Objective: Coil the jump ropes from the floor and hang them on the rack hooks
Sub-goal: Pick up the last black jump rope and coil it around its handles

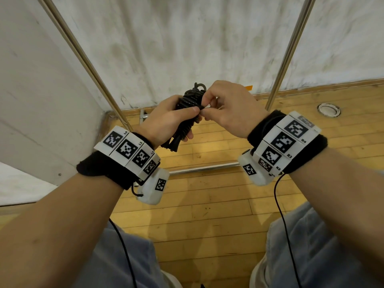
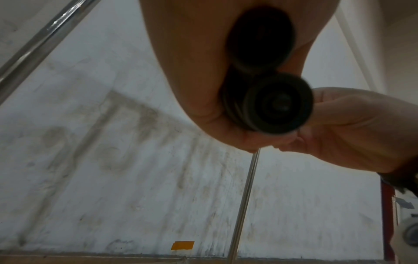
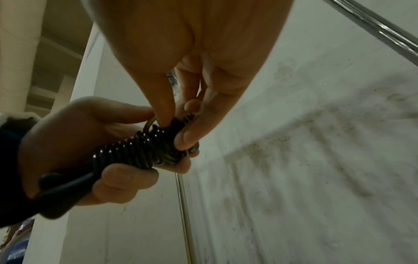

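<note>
Head view: left hand (image 1: 166, 119) grips the coiled black jump rope (image 1: 188, 107) at centre; right hand (image 1: 230, 109), at its 3 o'clock, pinches the coil's top loops.

obstacles: we saw two slanted metal poles (image 1: 87, 59) (image 1: 289, 50) at upper left and upper right | low bar (image 1: 204, 167) across the centre | free: we found open wall (image 1: 187, 38) between poles, bare floor (image 1: 207, 215) lower centre

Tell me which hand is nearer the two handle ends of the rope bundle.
Left. The left hand grips the rope bundle just above the handle ends; the right hand pinches its far end.
</note>
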The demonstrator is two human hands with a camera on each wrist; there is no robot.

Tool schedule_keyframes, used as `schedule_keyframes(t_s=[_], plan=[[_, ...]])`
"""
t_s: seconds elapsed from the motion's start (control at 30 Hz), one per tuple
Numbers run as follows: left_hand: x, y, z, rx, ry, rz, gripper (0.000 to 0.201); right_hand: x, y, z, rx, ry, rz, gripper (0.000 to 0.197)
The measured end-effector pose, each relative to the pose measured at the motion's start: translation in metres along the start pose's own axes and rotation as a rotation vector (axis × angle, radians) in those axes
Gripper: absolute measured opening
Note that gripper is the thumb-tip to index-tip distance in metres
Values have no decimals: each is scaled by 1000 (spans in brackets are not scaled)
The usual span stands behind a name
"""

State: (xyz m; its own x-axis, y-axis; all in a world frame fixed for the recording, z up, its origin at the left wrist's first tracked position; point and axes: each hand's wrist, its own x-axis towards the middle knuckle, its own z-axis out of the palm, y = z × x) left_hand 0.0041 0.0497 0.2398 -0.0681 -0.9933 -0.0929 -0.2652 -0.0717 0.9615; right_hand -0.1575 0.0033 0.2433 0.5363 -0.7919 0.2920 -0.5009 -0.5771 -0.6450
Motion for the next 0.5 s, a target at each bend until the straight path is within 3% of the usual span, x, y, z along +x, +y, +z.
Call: schedule_keyframes(t_s=[0.17,0.5], plan=[[-1,2,-3,-108,-15,18,20,0,0,-7,287,-12,79,14],[-3,0,-8,-208,-104,-26,26,-2,-5,-4,-111,49,-123,12]])
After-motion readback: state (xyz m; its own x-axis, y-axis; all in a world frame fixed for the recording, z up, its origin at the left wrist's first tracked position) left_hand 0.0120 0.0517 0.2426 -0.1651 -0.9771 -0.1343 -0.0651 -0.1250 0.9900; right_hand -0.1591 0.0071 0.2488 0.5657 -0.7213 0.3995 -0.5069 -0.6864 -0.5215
